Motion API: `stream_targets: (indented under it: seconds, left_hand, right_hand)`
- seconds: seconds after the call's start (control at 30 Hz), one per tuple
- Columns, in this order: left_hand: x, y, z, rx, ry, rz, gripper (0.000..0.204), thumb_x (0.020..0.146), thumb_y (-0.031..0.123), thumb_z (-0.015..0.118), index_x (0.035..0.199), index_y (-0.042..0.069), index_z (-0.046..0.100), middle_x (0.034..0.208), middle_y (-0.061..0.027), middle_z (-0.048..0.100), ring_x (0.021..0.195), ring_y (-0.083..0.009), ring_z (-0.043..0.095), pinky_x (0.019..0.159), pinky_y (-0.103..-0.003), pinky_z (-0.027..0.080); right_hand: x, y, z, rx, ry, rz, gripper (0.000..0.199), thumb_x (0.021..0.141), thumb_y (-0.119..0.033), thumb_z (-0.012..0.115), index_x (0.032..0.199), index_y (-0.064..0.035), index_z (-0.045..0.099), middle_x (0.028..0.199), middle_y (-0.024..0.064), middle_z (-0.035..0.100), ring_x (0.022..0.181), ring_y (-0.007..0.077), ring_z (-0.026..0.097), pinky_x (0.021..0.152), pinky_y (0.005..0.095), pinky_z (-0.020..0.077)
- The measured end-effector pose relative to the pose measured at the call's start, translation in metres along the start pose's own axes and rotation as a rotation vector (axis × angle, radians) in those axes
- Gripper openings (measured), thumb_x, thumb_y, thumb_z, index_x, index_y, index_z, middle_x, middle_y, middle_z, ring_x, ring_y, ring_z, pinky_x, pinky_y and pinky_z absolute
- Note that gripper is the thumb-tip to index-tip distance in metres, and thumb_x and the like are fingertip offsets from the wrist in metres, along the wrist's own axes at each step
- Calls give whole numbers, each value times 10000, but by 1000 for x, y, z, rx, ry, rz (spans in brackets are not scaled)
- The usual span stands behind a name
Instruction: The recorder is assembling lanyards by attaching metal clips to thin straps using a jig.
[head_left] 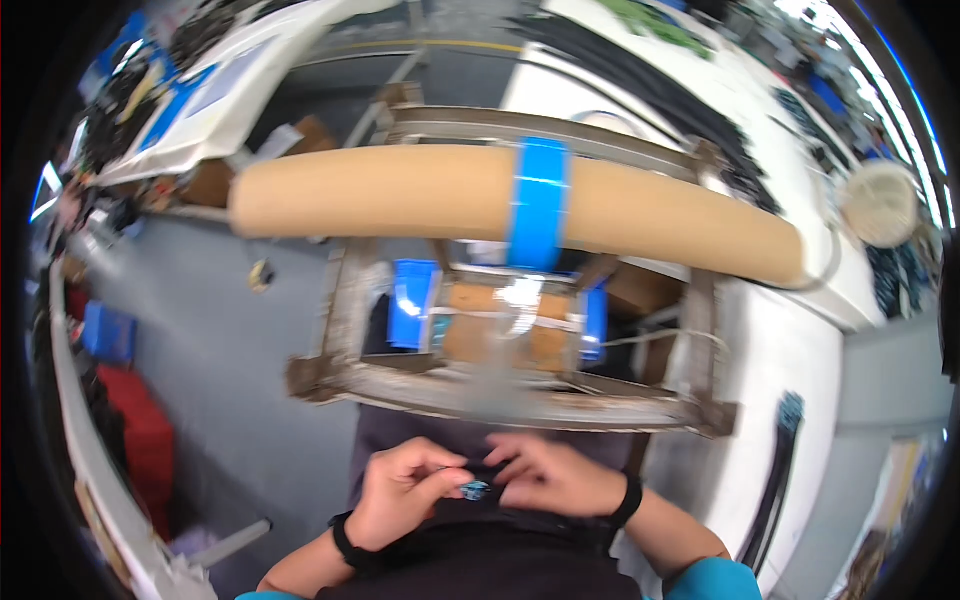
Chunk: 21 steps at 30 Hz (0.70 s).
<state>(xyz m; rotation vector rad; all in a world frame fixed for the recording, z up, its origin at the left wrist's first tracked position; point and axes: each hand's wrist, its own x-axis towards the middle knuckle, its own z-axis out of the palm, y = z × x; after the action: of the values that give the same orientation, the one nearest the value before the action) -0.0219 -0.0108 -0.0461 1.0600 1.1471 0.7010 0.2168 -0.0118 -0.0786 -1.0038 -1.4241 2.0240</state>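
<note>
**Near the body, two hands on a small blue piece**

Close against the dark garment at the near edge, the left hand pinches a small blue piece between thumb and fingertips, fingers curled tight around it. The right hand meets it from the right, its fingers bent and touching the same piece (how firmly it grips I cannot tell, as the view is blurred). Holding it low and close probably steadies such a tiny thing. Just beyond the hands stands a worn metal frame, and across its far side lies a long cardboard tube banded with blue tape. A white surface runs along the right.
</note>
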Motion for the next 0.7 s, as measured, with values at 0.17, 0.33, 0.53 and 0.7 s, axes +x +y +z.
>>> stream_targets:
  seconds: [0.17,0.33,0.53,0.7]
  left_hand:
    - [10,3,21,-76,-157,-15,244,791,-131,607,1000,-12,569,792,-103,653,704,-158,668,650,-256,562]
    - [19,13,41,-20,-360,85,444,856,-38,577,1271,-1,423,907,-108,653,829,-181,661,749,-271,527]
    - [16,-1,31,-65,-237,80,363,971,213,508,1239,-24,451,943,-135,646,831,-188,650,733,-281,526]
    - [15,2,39,-31,-241,99,333,978,217,494,1205,-27,477,914,-134,643,798,-188,650,704,-283,532]
  right_hand:
    - [-60,-19,40,-542,370,-207,500,843,-159,674,1289,-52,476,1000,142,596,803,289,612,704,344,512]
    - [-140,-18,18,19,884,-12,263,918,-142,593,1153,-28,559,848,65,644,699,126,596,631,250,491]
    - [-325,-75,-39,383,1495,-716,142,974,-224,507,1000,-85,520,763,-27,497,629,64,428,625,217,392]
    - [-416,-151,-17,-319,1931,-829,263,1019,-253,395,1090,-43,537,727,-31,443,613,49,373,566,205,307]
